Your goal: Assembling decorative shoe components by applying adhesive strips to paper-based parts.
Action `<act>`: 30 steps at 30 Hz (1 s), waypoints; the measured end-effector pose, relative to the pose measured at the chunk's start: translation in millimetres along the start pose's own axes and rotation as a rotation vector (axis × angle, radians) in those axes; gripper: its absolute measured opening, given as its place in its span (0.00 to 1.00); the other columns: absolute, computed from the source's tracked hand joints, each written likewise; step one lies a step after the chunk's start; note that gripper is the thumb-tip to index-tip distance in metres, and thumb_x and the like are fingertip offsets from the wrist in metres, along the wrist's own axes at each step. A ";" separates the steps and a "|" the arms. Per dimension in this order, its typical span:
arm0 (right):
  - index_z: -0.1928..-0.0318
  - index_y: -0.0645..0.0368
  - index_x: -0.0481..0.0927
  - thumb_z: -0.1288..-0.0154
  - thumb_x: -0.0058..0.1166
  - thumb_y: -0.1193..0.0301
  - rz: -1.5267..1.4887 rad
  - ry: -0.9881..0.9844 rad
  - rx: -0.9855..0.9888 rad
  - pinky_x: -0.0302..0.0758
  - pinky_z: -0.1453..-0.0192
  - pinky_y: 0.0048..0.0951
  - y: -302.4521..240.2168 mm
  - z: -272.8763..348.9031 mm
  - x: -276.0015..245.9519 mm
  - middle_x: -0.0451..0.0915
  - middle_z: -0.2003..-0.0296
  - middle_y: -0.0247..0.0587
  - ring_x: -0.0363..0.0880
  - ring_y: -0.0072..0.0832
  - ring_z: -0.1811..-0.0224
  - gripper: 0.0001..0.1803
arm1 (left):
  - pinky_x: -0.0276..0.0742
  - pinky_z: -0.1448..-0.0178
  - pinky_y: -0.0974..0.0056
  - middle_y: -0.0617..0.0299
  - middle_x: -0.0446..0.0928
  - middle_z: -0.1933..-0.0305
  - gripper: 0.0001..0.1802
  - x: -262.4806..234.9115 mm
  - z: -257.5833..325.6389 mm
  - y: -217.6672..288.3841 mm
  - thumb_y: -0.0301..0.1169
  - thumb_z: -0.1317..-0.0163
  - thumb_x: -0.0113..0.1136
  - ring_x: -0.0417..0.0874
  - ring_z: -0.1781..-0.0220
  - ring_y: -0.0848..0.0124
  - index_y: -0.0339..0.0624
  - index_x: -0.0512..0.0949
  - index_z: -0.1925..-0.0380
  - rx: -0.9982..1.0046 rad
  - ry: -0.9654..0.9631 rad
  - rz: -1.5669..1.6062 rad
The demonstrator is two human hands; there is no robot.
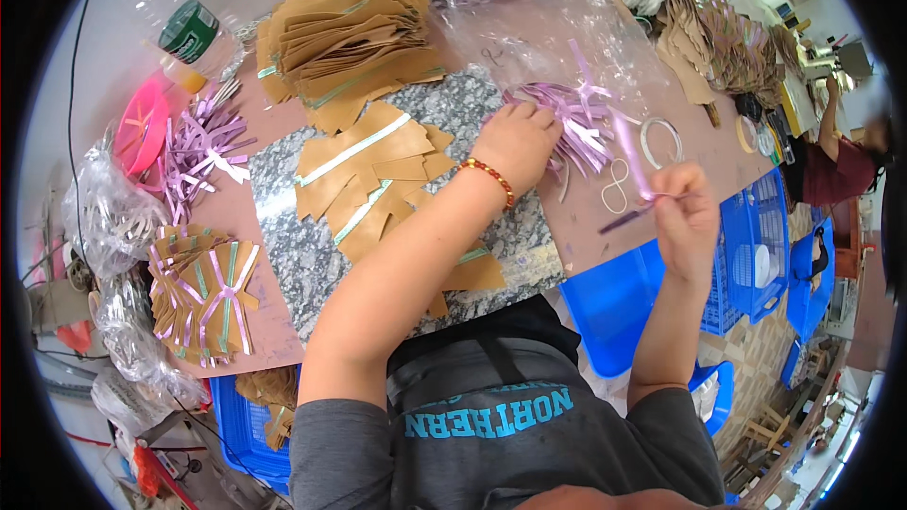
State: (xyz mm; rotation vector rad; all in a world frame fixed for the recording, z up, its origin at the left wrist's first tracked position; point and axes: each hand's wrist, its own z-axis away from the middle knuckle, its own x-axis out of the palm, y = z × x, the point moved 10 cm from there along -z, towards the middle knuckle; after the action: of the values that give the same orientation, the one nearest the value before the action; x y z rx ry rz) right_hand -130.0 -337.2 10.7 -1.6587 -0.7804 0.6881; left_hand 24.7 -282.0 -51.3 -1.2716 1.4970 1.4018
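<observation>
My right hand (pixel 685 219), raised at the right table edge, pinches a purple ribbon strip (pixel 631 153) whose darker end sticks out past the fingers. My left hand (pixel 515 145) reaches across the stone slab with its fingers curled on a pile of purple and white ribbon pieces (pixel 588 140); its fingertips are hidden. Under and beside my left forearm, several brown cut pieces (pixel 354 165) with white-green stripes lie overlapping on the speckled grey stone slab (pixel 283 194).
A tall stack of brown pieces (pixel 350 38) stands at the back. Left are more purple ribbons (pixel 198 146), a pink basket (pixel 142 127), a bottle (pixel 192 33) and finished-looking brown pieces (pixel 203 293). Blue crates (pixel 614 307) stand right, beyond them another person (pixel 841 170).
</observation>
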 end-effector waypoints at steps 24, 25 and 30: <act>0.63 0.61 0.77 0.33 0.59 0.76 0.120 -0.822 0.464 0.67 0.70 0.17 50.7 3.1 232.8 0.76 0.75 0.25 0.72 0.09 0.72 0.04 | 0.80 0.55 0.73 0.62 0.82 0.60 0.18 -55.7 252.5 -46.7 0.19 0.36 0.65 0.83 0.57 0.78 0.35 0.73 0.47 -0.709 0.170 1.397; 0.64 0.62 0.78 0.33 0.59 0.75 0.150 -0.866 0.420 0.68 0.71 0.17 53.1 3.8 236.7 0.77 0.74 0.25 0.73 0.09 0.72 0.04 | 0.80 0.55 0.73 0.62 0.82 0.60 0.18 -49.2 257.7 -44.2 0.19 0.36 0.65 0.83 0.57 0.78 0.35 0.73 0.47 -0.713 0.173 1.403; 0.66 0.63 0.80 0.37 0.61 0.75 0.271 -0.852 0.410 0.71 0.70 0.20 65.7 11.1 242.1 0.80 0.75 0.31 0.75 0.14 0.73 0.05 | 0.81 0.60 0.74 0.62 0.84 0.65 0.15 -42.2 274.0 -41.5 0.19 0.37 0.64 0.85 0.64 0.79 0.35 0.73 0.52 -0.817 0.243 0.972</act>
State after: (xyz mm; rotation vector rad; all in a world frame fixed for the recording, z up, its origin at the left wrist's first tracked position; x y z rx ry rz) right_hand 18.5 -149.8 -65.8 -1.0694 -0.9142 1.6824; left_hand 42.1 -2.6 -65.8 -1.1989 1.8996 2.7794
